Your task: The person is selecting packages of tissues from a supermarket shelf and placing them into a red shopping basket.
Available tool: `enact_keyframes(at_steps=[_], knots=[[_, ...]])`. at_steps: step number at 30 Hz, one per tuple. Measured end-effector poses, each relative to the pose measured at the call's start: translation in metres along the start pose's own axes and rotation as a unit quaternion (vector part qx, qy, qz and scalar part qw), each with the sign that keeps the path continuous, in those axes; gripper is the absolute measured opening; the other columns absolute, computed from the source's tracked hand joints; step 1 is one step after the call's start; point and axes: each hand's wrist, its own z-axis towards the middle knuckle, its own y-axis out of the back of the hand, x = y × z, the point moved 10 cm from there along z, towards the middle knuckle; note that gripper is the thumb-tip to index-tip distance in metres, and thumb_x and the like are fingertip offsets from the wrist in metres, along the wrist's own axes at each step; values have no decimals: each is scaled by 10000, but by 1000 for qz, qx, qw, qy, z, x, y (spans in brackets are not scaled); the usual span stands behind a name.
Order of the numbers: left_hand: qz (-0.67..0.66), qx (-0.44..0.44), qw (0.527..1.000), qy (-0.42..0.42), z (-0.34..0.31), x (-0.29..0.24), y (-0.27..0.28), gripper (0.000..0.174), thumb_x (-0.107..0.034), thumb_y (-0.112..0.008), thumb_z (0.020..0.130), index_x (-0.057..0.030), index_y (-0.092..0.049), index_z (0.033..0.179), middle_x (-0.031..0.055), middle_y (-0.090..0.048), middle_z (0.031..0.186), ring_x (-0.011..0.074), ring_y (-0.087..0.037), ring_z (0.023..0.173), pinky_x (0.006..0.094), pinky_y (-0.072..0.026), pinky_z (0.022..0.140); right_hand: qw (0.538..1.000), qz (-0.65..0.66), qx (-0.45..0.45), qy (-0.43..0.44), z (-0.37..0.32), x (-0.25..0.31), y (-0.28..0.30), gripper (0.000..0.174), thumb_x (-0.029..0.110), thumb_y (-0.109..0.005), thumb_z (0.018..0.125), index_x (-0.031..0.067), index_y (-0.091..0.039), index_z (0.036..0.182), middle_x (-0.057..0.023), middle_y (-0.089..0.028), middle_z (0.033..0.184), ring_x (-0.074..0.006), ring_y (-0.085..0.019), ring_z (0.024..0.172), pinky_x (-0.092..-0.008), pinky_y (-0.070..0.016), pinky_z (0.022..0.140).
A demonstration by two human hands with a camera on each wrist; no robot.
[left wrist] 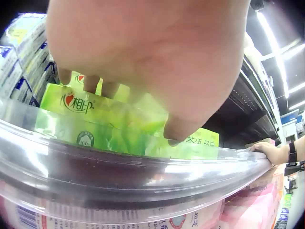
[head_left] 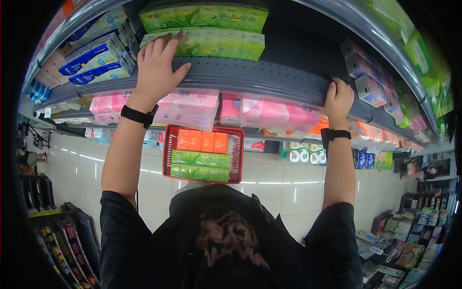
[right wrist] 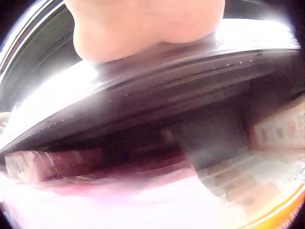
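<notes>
My left hand (head_left: 159,65) lies over the left part of the front green tissue pack (head_left: 219,45) on the shelf, fingers spread across its top. In the left wrist view the fingertips reach over this green pack (left wrist: 71,102) and the thumb points down at its front. A second green pack (head_left: 207,17) sits right behind. Farther right, my right hand (head_left: 339,98) holds the front edge of the same shelf (head_left: 288,91), its fingers bent over the lip. The right wrist view shows only the heel of the right hand (right wrist: 147,28) against that edge.
Below the shelf hangs a red basket (head_left: 166,154) with orange packs (head_left: 202,140) and green packs (head_left: 199,166) inside. Blue-and-white packs (head_left: 96,58) stand left on the shelf, pink-and-white boxes (head_left: 368,89) right. Pink packs (head_left: 279,113) fill the shelf beneath. A clear lip (left wrist: 119,167) runs along the front.
</notes>
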Motion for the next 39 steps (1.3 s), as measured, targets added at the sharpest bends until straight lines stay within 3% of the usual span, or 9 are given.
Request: enact_keyframes(at_steps=[3, 10, 17, 20, 24, 26, 33, 35, 39], knots=[[32, -13, 999, 16, 4, 0, 6, 790, -248, -848, 792, -206, -535, 1517, 68, -579, 1229, 289, -544, 1185, 490, -382, 1057, 1000, 0, 17, -10, -2, 0, 0, 254, 251, -573, 981, 84, -736, 1081, -108, -751, 973, -324, -684, 979, -491, -454, 1036], [16, -76, 994, -76, -3, -16, 34, 578, -149, -860, 712, -153, -663, 1256, 87, -634, 1259, 281, -577, 1229, 516, -377, 1110, 1000, -1, 11, 4, -1, 3, 1, 239, 252, -577, 978, 91, -743, 1035, -105, -749, 919, -340, -686, 891, -489, -492, 901], [-69, -67, 993, -63, -113, -45, 86, 562, -152, -855, 725, -81, -646, 1242, 107, -708, 1239, 279, -657, 1104, 471, -404, 1055, 1000, -15, 5, 25, -3, -7, -8, 281, 290, -550, 983, 128, -778, 963, -114, -757, 893, -355, -702, 858, -489, -517, 805], [-262, 57, 952, -149, -166, -50, 56, 564, -246, -871, 728, -86, -656, 1225, 82, -725, 1179, 292, -636, 992, 440, -431, 958, 998, -40, 22, 31, -5, -18, -19, 322, 339, -521, 999, 162, -790, 980, -91, -768, 907, -341, -710, 886, -481, -513, 827], [-300, 144, 937, -104, -230, -53, -9, 578, -276, -870, 713, -88, -660, 1218, 81, -698, 1218, 311, -645, 1022, 460, -455, 969, 998, -47, 16, 41, -5, -18, -19, 350, 376, -503, 1011, 188, -798, 992, -64, -776, 927, -329, -718, 919, -476, -510, 850], [-229, 225, 941, -107, -256, -56, -47, 588, -285, -871, 718, -90, -656, 1230, 78, -682, 1222, 306, -645, 1052, 461, -466, 988, 998, -42, 27, 37, -4, -19, -19, 356, 383, -499, 1013, 191, -798, 991, -59, -777, 934, -328, -719, 923, -476, -511, 854], [-241, 278, 928, -57, -317, -56, -183, 521, -376, -818, 845, -95, -656, 1252, 90, -678, 1209, 321, -642, 1129, 451, -470, 988, 999, -19, 38, -11, -6, -26, -21, 389, 395, -491, 1017, 179, -814, 994, -84, -788, 953, -349, -734, 890, -456, -544, 789], [-239, 380, 893, -27, -329, -57, -228, 517, -434, -781, 889, -93, -659, 1257, 94, -680, 1220, 324, -637, 1170, 447, -461, 1015, 999, -16, 40, -10, -7, -22, -20, 403, 420, -489, 1022, 163, -797, 974, -107, -775, 915, -368, -725, 861, -471, -542, 760], [-125, 433, 892, -24, -328, -35, -278, 603, -534, -764, 867, -160, -674, 1331, 63, -693, 1315, 279, -570, 1326, 569, -352, 1168, 996, -36, 64, -48, -10, -32, -23, 428, 413, -459, 1041, 170, -807, 1101, -141, -783, 1002, -354, -737, 969, -439, -548, 867]])
